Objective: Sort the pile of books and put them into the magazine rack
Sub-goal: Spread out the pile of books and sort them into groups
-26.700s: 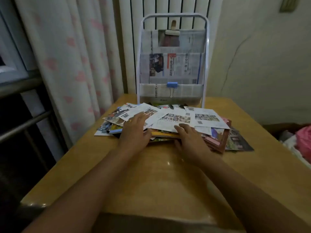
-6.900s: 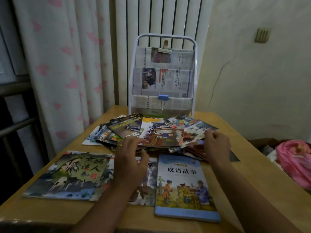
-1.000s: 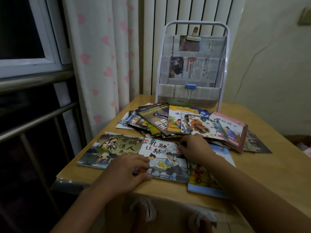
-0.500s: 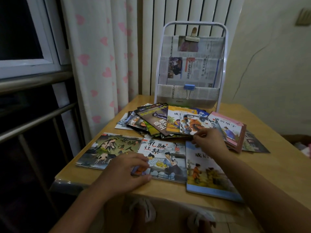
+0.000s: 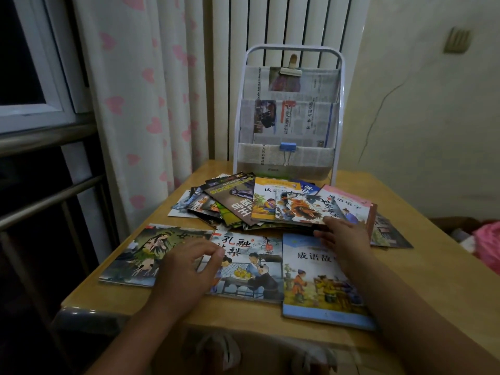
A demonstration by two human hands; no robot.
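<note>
A wooden table (image 5: 405,266) stands before a curtain. The white metal magazine rack (image 5: 288,163) is at its far edge; the fanned pile of thin glossy picture books (image 5: 270,204) lies just before it. The right hand (image 5: 343,236) touches the pile's near edge; whether its fingers pinch a book I cannot tell. The left hand (image 5: 186,266) rests loosely curled on sorted books. The books seem light, bendable and slippery, so better grasp one by its edge.

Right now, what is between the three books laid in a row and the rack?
In the head view, the messy book pile lies between the row and the rack.
</note>
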